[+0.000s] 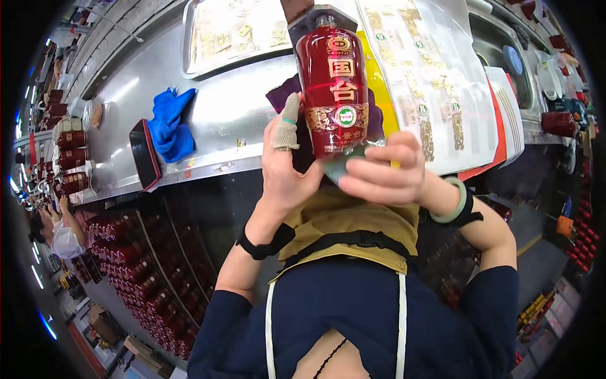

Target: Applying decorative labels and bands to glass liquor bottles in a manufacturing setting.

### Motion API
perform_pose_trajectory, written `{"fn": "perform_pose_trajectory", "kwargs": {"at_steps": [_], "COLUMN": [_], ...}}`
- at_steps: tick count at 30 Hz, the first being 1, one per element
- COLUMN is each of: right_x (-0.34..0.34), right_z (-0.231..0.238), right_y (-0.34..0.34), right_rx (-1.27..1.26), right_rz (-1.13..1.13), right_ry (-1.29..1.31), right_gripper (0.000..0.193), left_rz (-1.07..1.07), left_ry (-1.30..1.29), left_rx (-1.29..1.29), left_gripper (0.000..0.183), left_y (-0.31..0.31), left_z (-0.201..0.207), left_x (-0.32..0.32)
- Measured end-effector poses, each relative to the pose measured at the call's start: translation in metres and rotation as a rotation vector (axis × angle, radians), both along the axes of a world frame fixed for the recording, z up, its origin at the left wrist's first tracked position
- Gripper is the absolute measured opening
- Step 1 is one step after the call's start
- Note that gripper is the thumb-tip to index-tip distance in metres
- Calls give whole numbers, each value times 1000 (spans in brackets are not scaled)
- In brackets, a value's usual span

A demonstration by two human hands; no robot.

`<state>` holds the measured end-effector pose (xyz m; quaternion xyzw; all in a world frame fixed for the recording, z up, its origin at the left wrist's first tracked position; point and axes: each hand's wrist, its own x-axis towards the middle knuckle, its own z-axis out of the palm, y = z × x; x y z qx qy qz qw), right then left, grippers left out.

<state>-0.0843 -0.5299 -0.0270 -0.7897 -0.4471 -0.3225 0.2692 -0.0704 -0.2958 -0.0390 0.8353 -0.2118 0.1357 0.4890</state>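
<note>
A dark red glossy bottle [331,82] with gold markings lies on its back in front of me, its neck pointing away. Beneath it a dark purple cloth [288,95] shows at the sides. My left hand [283,167] holds the bottle's lower left side, the index finger stretched along it in a knitted finger cover [288,126]; its other fingers are partly hidden. At the base, my right hand [391,170] pinches a greenish, shiny flat piece [344,163] against the bottle's lower end. Motion smears that piece, so its exact kind cannot be made out.
Sheets of gold decals [423,76] lie to the right of the bottle, over a yellow strip [379,82]. A metal tray [237,31] of decals stands at the far left. Nearer lie a blue cloth [169,123] and a phone [144,155]. Crated red bottles [142,278] fill the lower left.
</note>
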Motion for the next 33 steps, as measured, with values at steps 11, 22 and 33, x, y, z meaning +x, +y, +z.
{"fn": "perform_pose_trajectory", "kwargs": {"at_steps": [11,22,33], "right_x": [-19,-18,-28], "right_z": [41,21,2], "right_y": [24,44,12], "right_rx": [175,874,1004], "right_rz": [-41,-447,-535], "right_ry": [325,969,1020], "right_gripper": [31,24,23], "left_rz": [55,105,116], "left_ry": [-255,-401,-536], "left_rx": [166,335,422], "left_gripper": [74,45,56], "left_y": [1,1,13], "left_z": [14,10,9], "left_x": [-10,-12,-7]}}
